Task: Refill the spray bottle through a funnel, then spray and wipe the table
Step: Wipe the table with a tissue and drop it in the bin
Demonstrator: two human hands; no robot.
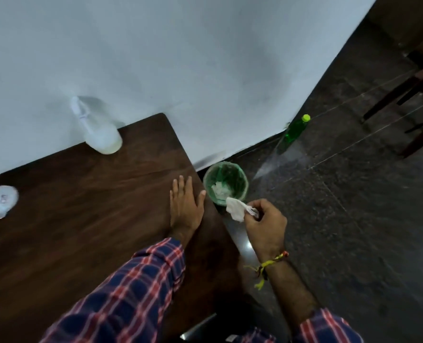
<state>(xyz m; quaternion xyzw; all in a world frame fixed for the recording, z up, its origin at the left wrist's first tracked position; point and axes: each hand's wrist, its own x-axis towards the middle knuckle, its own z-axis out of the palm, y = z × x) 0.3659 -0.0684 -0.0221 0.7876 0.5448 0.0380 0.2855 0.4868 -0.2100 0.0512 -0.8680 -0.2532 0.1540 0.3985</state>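
step in hand: by the look of it the wiping is over and the used wipe is being thrown away, the closing part of the task
left hand [186, 205]: lies flat with straight fingers on the dark brown wooden counter [81, 219], near its right edge, holding nothing
right hand [264, 220]: off the counter's edge, fingers curled and pinching a crumpled white tissue [236, 211]
tissue: hangs from the fingertips just at the near rim of the small round bin with a green liner [226, 185], which stands on the dark stone floor [354, 231] and already holds some white paper
white translucent spray bottle [96, 129]: stands on the counter's far side against the pale wall, well apart from both hands
white plastic funnel-like piece [0, 200]: at the counter's left edge, too blurred to be sure of
green plastic bottle with a yellow-green cap [294, 131]: on the floor by the wall
next move: carry the tissue fully over the bin's mouth, then loosen the pinch so it drops inside
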